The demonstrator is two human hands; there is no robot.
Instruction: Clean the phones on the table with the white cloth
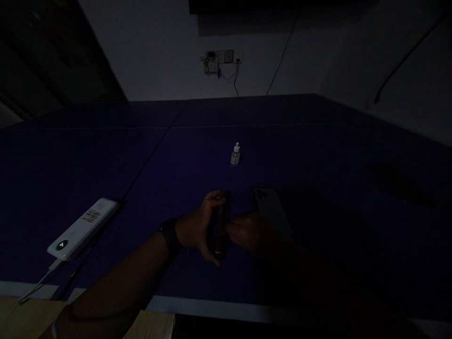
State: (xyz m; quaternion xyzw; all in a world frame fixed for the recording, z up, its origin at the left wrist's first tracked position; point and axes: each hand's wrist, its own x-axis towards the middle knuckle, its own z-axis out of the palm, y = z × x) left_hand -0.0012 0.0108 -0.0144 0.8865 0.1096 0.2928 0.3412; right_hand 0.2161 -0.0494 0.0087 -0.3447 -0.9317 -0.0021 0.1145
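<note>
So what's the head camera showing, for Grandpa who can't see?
A left hand grips a slim object on edge, with the right hand close beside it, at a dim purple table. A phone, small bottle and white power bank rest there.

I'm somewhere indoors (home or office, I can't tell): walls [158, 56], sockets [221, 57], cords [281, 61] and a broad blue table [197, 146].
</note>
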